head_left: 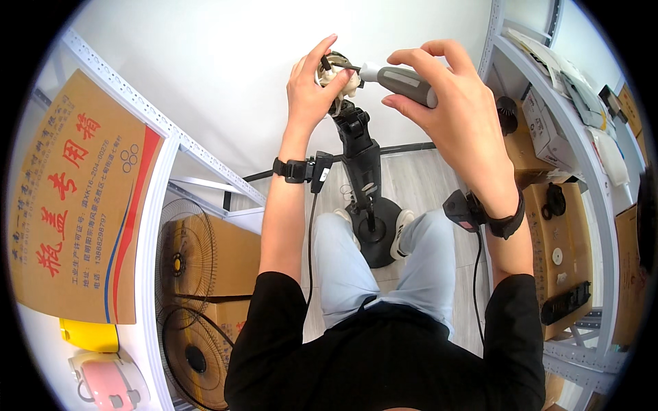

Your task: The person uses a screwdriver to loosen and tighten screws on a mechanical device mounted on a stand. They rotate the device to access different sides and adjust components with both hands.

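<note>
A: What do we have ahead of us?

B: We face a plain white wall [233,55], with a dark strip [404,148] along its foot.

A: And below?

B: We see a pale grey floor [428,181], lined like planks.

A: Our sides?

B: We have a white metal rack [147,113] and a big brown carton [89,205] left, another rack [582,356] right. Our light is bright.

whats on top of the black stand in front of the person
A cream and black mechanism tops the black stand. The left hand grips it, covering part of its left side, which can't be seen. The right hand holds a grey screwdriver toward it.
</note>
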`<state>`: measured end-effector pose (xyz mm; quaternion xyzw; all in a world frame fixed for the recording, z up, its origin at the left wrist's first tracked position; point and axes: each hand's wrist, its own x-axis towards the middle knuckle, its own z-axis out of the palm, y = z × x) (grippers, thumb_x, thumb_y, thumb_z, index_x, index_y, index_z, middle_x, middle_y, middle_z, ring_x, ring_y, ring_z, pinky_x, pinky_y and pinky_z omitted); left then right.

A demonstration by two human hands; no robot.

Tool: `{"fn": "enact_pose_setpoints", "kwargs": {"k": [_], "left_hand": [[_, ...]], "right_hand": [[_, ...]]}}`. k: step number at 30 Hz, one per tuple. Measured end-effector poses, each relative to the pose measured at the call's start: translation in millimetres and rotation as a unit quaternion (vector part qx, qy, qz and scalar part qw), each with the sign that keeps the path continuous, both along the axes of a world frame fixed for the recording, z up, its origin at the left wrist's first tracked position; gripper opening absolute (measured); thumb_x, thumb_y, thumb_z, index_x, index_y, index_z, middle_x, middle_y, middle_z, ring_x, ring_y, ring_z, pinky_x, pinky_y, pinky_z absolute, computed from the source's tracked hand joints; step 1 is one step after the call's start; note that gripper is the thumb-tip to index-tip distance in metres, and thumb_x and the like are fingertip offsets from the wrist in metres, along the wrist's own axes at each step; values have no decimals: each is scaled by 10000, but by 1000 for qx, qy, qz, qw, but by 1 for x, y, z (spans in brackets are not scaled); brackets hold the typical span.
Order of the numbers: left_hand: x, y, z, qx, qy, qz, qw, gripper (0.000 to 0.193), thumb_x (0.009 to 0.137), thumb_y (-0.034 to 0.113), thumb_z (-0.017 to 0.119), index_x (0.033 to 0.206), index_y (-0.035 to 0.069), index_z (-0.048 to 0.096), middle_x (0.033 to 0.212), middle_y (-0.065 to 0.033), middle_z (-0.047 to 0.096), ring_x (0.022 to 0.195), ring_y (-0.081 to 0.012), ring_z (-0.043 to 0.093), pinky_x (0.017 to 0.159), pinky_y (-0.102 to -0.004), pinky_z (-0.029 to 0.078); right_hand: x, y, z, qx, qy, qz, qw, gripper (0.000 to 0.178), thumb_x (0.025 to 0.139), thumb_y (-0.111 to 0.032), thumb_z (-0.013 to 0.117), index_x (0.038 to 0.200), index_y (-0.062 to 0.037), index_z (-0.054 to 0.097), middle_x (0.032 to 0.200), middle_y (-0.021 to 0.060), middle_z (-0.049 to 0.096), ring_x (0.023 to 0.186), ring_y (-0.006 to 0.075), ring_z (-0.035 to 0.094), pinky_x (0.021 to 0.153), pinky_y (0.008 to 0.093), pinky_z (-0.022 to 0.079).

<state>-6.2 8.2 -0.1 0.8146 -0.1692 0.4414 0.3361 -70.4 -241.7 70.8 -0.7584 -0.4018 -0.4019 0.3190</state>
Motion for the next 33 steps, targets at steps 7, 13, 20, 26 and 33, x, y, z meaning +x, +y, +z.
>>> {"fn": "enact_pose_setpoints", "kwargs": {"k": [7,13,20,26,33], "left_hand": [[0,2,-2,-11,8,19,1000,810,790,231,806,1489,169,402,1198,-150,660,1033,-224,668,911,-353,532],[-2,-2,-4,-35,8,33,999,1091,703,324,869,1545,73,222,1221,-162,653,1063,-266,662,931,-362,522],[10,-1,-2,-6,36,100,994,1158,618,425,900,1491,-24,286,1200,-155,665,1079,-261,655,946,-355,508],[13,-4,-9,-13,3,131,991,1079,594,491,892,1422,-10,415,1139,-150,682,1061,-283,656,933,-379,509],[17,-10,-13,-17,-7,166,986,1033,591,511,872,1390,12,446,1162,-126,656,1142,-317,572,992,-435,449]], "right_hand": [[15,6,3,-25,18,-106,994,264,828,-237,760,1025,-98,653,791,116,591,688,322,635,623,410,534],[10,-3,5,-64,34,-42,996,248,820,-202,761,1017,-95,657,809,119,596,701,330,639,643,406,532],[16,-6,9,-76,74,-53,993,277,813,-169,758,1061,-95,658,872,112,619,737,316,657,670,383,536],[22,-1,10,-77,21,-85,993,260,836,-248,753,1025,-80,694,843,128,658,743,313,665,668,382,526],[44,-10,16,-110,93,-50,988,344,871,-305,745,1101,-62,662,815,113,664,719,269,617,690,328,488]]}}
